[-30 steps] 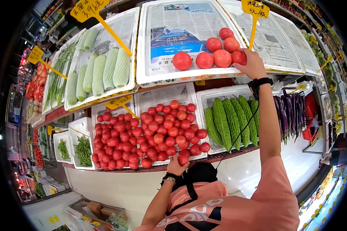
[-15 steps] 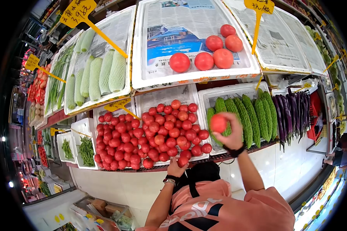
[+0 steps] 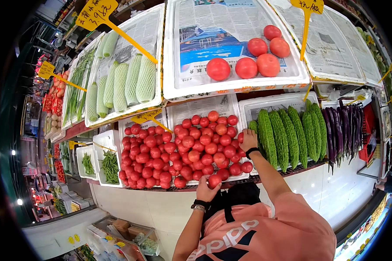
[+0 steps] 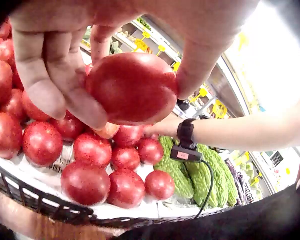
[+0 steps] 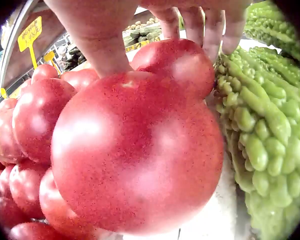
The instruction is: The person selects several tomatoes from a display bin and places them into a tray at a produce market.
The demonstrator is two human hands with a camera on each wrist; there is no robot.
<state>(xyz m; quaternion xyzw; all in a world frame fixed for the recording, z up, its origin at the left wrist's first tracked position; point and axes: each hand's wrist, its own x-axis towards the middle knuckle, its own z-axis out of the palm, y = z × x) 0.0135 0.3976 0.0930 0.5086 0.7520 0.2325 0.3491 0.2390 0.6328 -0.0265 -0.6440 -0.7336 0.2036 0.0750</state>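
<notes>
My left hand is low at the front edge of the tomato tray and grips a red tomato between thumb and fingers. My right hand is at the right side of the tomato pile, beside the bitter melons. Its thumb and fingers are around a tomato, whose lower part is hidden behind a large tomato near the camera. Several tomatoes lie on the newspaper-lined upper tray, away from both hands.
Purple eggplants lie right of the bitter melons. Net-wrapped pale green gourds fill the upper left tray, and green peppers lie in a small white box. Yellow price signs stick up between the trays.
My right hand has taken a tomato from the upper tray and brought it down and left to the lower pile's right side. My left hand stays at the front edge with its tomato.
</notes>
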